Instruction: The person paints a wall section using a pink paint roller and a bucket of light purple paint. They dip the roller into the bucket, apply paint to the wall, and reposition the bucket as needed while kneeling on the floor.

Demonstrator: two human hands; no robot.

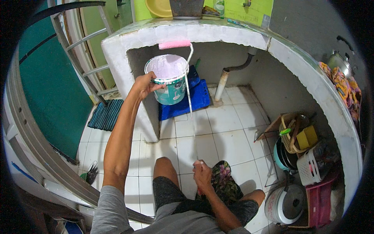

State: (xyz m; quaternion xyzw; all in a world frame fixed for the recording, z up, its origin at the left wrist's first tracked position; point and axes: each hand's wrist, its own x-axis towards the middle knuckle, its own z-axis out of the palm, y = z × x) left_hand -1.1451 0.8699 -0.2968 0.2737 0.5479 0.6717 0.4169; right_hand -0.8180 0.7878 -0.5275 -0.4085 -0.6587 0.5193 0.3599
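My left hand [145, 84] grips the near left rim of a green and white paint bucket [170, 96], held up in front of the counter's recess. Pale paint coats the bucket's inner wall. In my right hand [202, 175] is the lower end of a long-handled paint roller [190, 101]. Its thin rod runs up past the bucket's right side. The pink roller sleeve [174, 44] lies above the bucket, in front of the white counter edge [201, 33]; whether it touches that edge I cannot tell.
A metal ladder [87, 38] stands at the left by a striped mat [106, 114]. Blue plastic [201, 95] lies under the counter beside a drain pipe [221, 86]. Baskets [309, 168] and a rice cooker [285, 204] sit at the right. A gold basin [159, 7] rests on the counter.
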